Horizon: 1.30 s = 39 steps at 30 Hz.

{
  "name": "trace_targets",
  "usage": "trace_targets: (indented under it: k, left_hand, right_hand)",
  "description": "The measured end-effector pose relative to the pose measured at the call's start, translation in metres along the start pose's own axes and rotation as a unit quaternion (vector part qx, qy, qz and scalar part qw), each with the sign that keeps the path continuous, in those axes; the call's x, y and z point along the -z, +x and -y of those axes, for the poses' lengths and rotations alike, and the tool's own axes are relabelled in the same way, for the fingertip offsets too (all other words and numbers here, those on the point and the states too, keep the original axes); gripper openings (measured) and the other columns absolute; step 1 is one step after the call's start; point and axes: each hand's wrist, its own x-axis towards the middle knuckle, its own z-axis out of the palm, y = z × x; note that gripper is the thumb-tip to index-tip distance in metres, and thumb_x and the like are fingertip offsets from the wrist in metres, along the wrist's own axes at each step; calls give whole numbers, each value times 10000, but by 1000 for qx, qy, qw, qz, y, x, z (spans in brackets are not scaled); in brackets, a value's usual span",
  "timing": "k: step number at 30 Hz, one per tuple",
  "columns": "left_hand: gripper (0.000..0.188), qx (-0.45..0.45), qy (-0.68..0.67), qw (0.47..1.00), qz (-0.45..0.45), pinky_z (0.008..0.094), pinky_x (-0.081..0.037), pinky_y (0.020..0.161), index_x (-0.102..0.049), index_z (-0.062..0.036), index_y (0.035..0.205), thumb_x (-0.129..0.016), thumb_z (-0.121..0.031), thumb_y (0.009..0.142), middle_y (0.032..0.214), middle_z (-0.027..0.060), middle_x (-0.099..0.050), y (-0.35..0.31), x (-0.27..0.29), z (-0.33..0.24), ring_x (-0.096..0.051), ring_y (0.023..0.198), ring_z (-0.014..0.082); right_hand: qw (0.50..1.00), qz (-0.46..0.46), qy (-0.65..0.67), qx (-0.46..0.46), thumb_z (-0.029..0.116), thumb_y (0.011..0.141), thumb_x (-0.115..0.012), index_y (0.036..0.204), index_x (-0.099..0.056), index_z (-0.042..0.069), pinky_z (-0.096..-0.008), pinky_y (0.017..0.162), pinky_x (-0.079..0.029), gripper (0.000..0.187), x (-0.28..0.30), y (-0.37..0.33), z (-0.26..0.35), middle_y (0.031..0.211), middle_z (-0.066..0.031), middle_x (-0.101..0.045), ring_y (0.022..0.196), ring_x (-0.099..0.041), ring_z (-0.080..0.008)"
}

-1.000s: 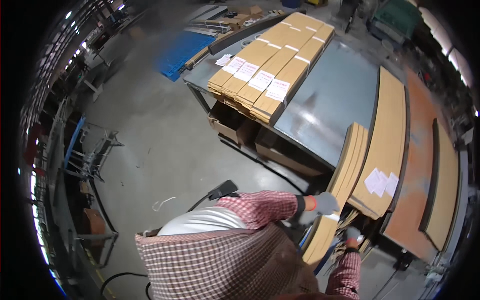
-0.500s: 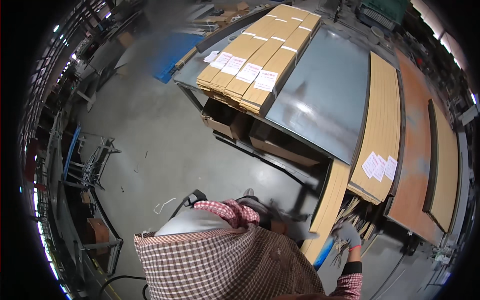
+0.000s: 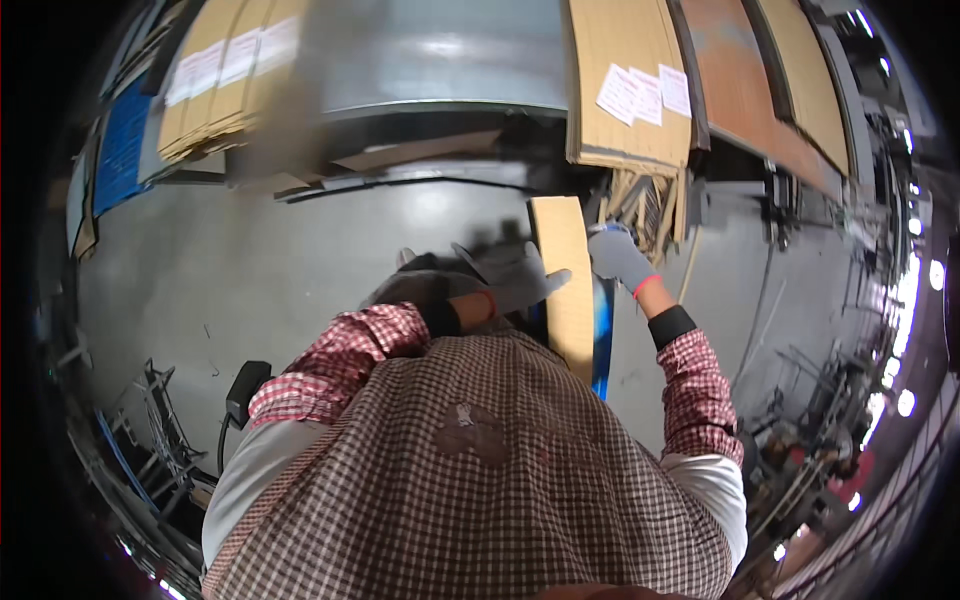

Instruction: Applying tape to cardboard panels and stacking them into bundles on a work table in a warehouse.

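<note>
A long tan cardboard strip [image 3: 563,225] lies in front of me, its near end against my checked apron. My left hand [image 3: 522,285], in a grey glove, is at its left side with fingers apart, one digit laid over the strip's top edge. My right hand [image 3: 620,258], also grey-gloved, is just right of the strip, fingers curled. Something small and blue shows at those fingers, but I cannot make out what it is. Below the strip's right side runs a bright blue surface [image 3: 602,340]. Thin loose cardboard strips [image 3: 640,205] hang beyond my right hand.
Ahead stands a metal table [image 3: 440,60] carrying bundled cardboard [image 3: 225,75] at left and a cardboard stack [image 3: 620,40] with white paper slips [image 3: 645,95]. An orange-brown board [image 3: 728,75] lies farther right. A metal frame [image 3: 160,420] stands on the floor at lower left.
My view has swung to the right and down toward the strip. My left hand has come forward to the strip's edge. My right hand has moved from the hanging strips to beside the strip.
</note>
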Motion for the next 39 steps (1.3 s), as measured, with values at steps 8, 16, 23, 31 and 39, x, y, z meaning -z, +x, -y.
trace_targets:
  k: [8, 16, 23, 31, 39]
  left_hand:
    - [926, 15, -123, 983, 136, 343, -508, 754, -299, 101, 1368, -718, -476, 778, 898, 148, -652, -1, 137, -59, -640, 816, 219]
    - [720, -114, -159, 979, 60, 246, -496, 639, -383, -6, 1393, -682, -4, 737, 775, 64, -616, -25, 168, -89, -596, 713, 97]
    - [453, -35, -96, 989, 106, 354, -512, 714, -546, -6, 1234, -620, -71, 792, 872, 173, -672, 67, 83, 14, -639, 749, 218]
    - [343, -90, 34, 931, 351, 377, -488, 793, -565, 12, 1164, -554, -126, 851, 1018, 185, -648, 104, 21, 17, -611, 923, 251]
    - [320, -191, 202, 933, 229, 357, -495, 806, -552, 49, 1176, -495, -160, 940, 1103, 180, -631, 112, 19, 65, -621, 916, 279]
  right_hand:
    - [924, -74, 375, 4, 27, 739, -620, 1159, -610, 76, -368, 744, -507, 423, 109, -44, -11, 1003, -145, -664, 846, -635, -316]
    - [853, -43, 486, 187, 94, 805, -659, 1220, -601, 103, -335, 683, -498, 419, 130, -22, 54, 967, -190, -657, 791, -653, -306]
    - [894, 3, 442, -75, 162, 750, -618, 948, -717, 82, -349, 763, -513, 235, -1, 29, -71, 960, -167, -681, 860, -662, -305]
    - [843, 45, 534, -37, 225, 833, -644, 1007, -633, -34, -315, 694, -499, 312, -84, 28, -57, 917, -157, -673, 750, -623, -195]
    - [909, -173, 218, -310, 451, 626, -777, 1423, -284, 14, -555, 1018, -329, 1034, 29, -3, 83, 1433, -313, -262, 1299, -320, -458]
